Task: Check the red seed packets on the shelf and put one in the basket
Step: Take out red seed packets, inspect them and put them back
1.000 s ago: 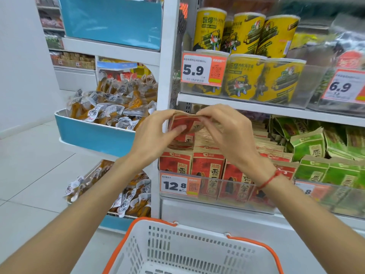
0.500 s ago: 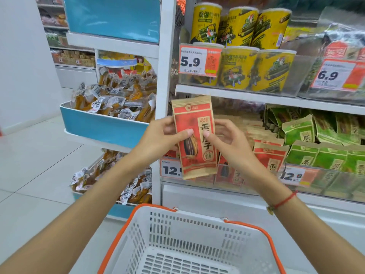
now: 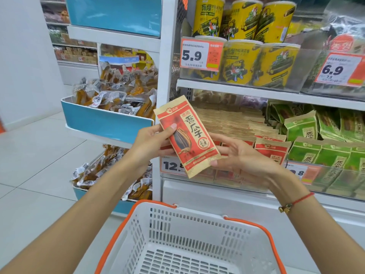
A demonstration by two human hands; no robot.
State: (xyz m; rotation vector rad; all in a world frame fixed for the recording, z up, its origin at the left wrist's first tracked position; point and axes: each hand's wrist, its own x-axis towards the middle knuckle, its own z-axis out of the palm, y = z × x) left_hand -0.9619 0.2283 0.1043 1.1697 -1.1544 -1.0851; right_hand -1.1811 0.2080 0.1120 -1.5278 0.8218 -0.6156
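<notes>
1. You held one red sunflower seed packet (image 3: 188, 135) face-up in front of the shelf (image 3: 266, 93), above the basket (image 3: 185, 234).
2. Your left hand (image 3: 152, 143) pinched its left edge, thumb on the front; your right hand (image 3: 243, 157) pinched its lower right corner, the other fingers loosely spread behind it.
3. By my reading, you were at the checking step, and nothing lay in the basket.
4. The next move called for lowering the packet straight down past the orange rim and letting go.

The lower shelf (image 3: 217, 191) carries red seed packets (image 3: 271, 152) beside green packets (image 3: 302, 128). The upper shelf (image 3: 237, 89) holds yellow tubs (image 3: 242, 62).
</notes>
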